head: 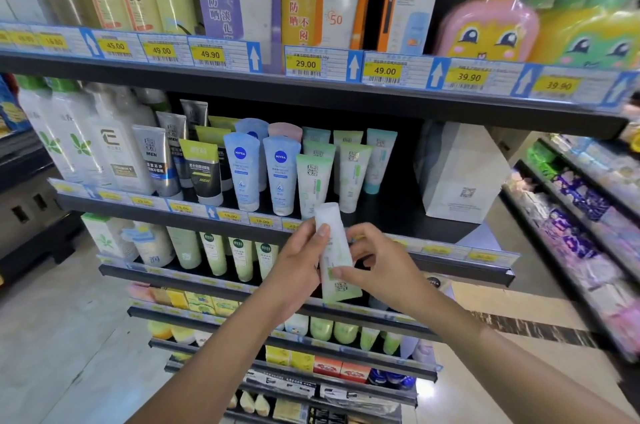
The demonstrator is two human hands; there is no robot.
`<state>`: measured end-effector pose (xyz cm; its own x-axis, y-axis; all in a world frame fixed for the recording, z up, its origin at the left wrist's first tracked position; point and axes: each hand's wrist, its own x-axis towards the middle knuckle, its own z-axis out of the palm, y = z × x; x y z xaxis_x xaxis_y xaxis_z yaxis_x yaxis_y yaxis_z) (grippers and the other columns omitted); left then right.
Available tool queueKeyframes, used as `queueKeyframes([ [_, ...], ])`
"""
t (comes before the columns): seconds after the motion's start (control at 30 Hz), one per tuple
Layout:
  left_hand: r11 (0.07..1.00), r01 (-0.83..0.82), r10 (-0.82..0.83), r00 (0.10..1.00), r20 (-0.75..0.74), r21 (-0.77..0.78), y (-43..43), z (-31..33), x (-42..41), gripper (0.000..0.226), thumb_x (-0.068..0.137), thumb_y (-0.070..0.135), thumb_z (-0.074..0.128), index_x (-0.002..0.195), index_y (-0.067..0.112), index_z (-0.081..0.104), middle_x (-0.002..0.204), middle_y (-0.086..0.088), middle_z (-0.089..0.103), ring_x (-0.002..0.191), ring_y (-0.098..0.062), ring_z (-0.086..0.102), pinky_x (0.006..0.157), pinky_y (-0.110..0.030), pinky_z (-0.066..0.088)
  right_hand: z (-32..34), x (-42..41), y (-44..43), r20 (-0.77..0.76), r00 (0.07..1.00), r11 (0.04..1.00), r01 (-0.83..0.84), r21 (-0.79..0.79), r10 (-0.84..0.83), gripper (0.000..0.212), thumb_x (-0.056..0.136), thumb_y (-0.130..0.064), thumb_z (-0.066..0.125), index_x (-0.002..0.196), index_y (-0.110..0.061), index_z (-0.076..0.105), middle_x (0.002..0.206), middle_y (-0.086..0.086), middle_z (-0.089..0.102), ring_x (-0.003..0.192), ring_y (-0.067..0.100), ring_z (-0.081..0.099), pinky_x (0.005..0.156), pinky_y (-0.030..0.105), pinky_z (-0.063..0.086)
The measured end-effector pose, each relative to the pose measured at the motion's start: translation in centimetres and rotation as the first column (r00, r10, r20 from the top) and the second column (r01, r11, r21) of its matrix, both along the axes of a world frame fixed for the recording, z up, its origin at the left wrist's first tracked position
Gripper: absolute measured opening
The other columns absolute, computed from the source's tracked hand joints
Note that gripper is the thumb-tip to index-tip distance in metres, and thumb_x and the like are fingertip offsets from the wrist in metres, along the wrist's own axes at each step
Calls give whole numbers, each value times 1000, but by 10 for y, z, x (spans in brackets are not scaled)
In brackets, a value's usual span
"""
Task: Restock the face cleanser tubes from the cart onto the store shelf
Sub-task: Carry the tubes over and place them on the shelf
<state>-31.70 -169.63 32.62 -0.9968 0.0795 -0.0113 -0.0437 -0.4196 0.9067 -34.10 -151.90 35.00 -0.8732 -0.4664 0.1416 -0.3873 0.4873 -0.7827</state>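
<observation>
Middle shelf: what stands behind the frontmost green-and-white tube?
Two similar tubes line up behind the frontmost green-and-white tube: a second tube and a third tube. Only their top ends show; their bodies are covered, and anything deeper is hidden.

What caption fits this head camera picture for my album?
Left hand and right hand hold a cleanser tube in front of the shelf.

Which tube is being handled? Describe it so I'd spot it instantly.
Find the shelf with the blue tubes. Just in front of it, the left hand and right hand hold a white-and-green tube. Unlike its green twins standing cap-down there, it is cap-up.
</observation>
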Motion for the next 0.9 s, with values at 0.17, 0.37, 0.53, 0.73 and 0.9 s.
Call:
queueKeyframes([
  [0.17, 997, -71, 70, 997, -19, -28, -16, 1, 2, 39, 92, 30, 66, 126, 12, 65, 124, -16, 70, 120, -28, 67, 96, -49, 58, 15, -15, 15, 131, 991, 992, 8, -126, 8, 55, 79, -24, 87, 122, -30, 54, 93, -3, 77, 91, 12, 72, 81, 28, 54],
  [0.37, 907, -79, 67, 997, -42, -413, -25, -11, 1, 27, 91, 19, 78, 114, 20, 66, 114, -1, 74, 105, -16, 71, 95, -45, 59, 44, -42, 26, 143, 989, 978, 63, -199, -35, 59, 71, -22, 92, 119, -38, 61, 99, 3, 74, 90, 24, 73, 83, 49, 62],
  [0.53, 801, -34, -29, 995, -96, -597, -15, -16, 4, 31, 88, 28, 82, 109, 24, 60, 110, 8, 75, 106, -10, 69, 92, -38, 56, 50, -41, 4, 78, 997, 965, 28, -260, -7, 54, 73, -14, 91, 116, -30, 63, 102, 1, 74, 90, 20, 73, 79, 41, 63],
  [0.73, 870, -113, 53, 989, -137, -479, -14, -15, 2, 29, 93, 21, 77, 115, 16, 58, 114, 1, 75, 106, -12, 69, 91, -34, 56, 34, -36, -11, 134, 991, 932, 25, -362, 26, 46, 84, -10, 82, 123, -19, 60, 111, -2, 76, 103, 15, 73, 85, 33, 61],
  [0.9, 795, -216, 90, 966, -243, -567, -18, -12, 2, 29, 95, 36, 72, 120, 32, 59, 117, 20, 69, 114, -2, 63, 88, -30, 51, 28, -35, -14, 148, 989, 928, 43, -369, 13, 39, 85, -4, 78, 119, -18, 63, 111, -3, 76, 103, 15, 73, 81, 29, 61],
])
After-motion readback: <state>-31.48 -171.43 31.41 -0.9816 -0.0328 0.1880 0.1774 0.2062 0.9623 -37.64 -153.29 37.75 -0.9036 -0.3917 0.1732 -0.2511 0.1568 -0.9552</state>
